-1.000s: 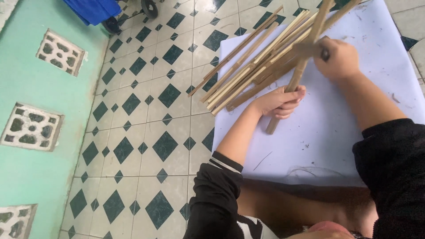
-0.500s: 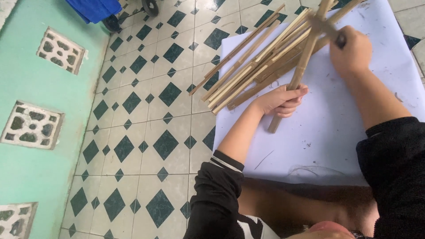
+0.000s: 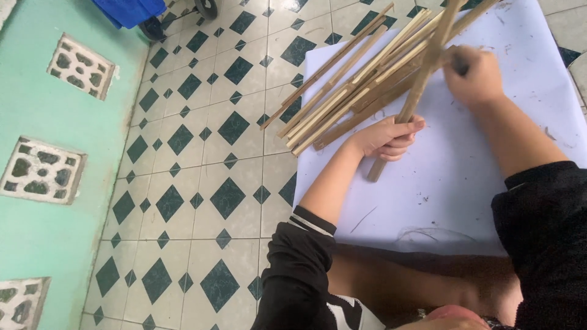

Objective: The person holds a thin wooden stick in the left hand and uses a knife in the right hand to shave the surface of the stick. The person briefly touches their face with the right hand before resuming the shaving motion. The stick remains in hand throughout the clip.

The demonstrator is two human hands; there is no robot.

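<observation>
Our left hand is curled shut around one bamboo stick, slanting over the sheet. Our right hand is fisted on a dark tool (barely visible) near the sheet's far edge; we should stroke away from the fingers, beside the stick pile.

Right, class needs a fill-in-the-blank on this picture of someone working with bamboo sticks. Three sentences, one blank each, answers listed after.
1. The left hand grips one bamboo stick near its ______ end.
2. The pile of bamboo strips lies partly on a sheet whose colour is ______.
3. The right hand is closed around a small ______ tool held against the stick.

Missing words: lower; white; dark
</observation>
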